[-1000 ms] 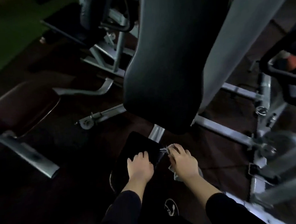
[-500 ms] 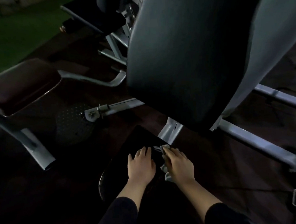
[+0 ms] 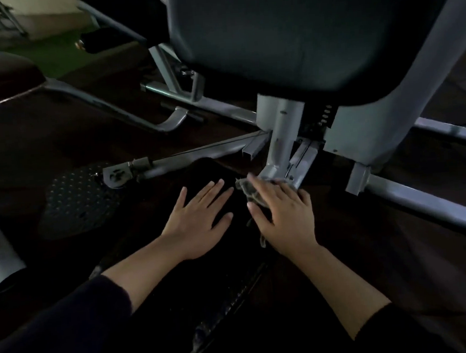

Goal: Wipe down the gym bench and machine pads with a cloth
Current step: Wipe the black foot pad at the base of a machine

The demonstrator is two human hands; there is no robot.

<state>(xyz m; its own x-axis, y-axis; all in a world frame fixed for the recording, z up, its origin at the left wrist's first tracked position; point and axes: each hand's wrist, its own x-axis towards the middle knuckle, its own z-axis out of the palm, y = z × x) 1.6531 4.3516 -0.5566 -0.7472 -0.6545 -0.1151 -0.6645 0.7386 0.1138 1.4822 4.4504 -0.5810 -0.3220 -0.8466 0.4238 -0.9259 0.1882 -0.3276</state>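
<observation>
A black seat pad (image 3: pixel 205 274) lies low in front of me, dim and hard to outline. My left hand (image 3: pixel 199 220) rests flat on it, fingers spread, holding nothing. My right hand (image 3: pixel 281 214) presses a crumpled grey cloth (image 3: pixel 248 190) onto the pad's far right corner, against the grey metal seat post (image 3: pixel 284 137). Most of the cloth is hidden under the palm; a frayed end hangs at the wrist side. The large dark back pad (image 3: pixel 298 28) rises tilted just beyond the post.
Grey steel frame bars (image 3: pixel 421 204) run along the floor to the right. A pulley arm (image 3: pixel 148 165) and a studded black foot plate (image 3: pixel 76 198) lie to the left. Another bench with a dark pad (image 3: pixel 1 79) stands at far left. The floor is dark.
The view has closed in on the seat and post. My right hand with the cloth has slid forward to the base of the post. My left hand has spread flatter on the pad.
</observation>
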